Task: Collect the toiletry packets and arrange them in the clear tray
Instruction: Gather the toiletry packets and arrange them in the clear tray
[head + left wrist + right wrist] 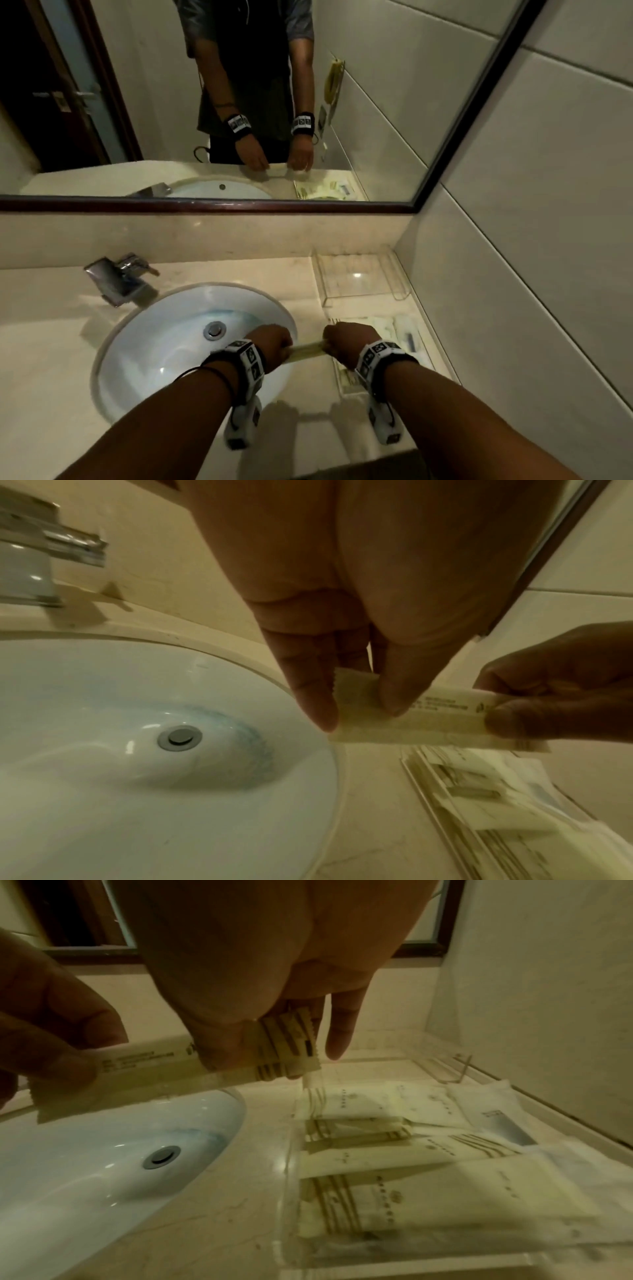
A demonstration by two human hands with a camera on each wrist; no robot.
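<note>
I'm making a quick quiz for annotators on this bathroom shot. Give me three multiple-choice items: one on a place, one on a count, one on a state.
1. Where do the other toiletry packets lie?
A. in the sink
B. in a clear tray right of the sink
C. on the faucet

2. How many hands hold the long packet?
A. none
B. one
C. two

3. What does the sink hold?
A. nothing, drain bare
B. soapy water
C. towels

Answers:
1 B, the right wrist view shows them inside the clear tray.
2 C, the left hand and right hand each pinch one end.
3 A, the basin looks empty around the drain.
</note>
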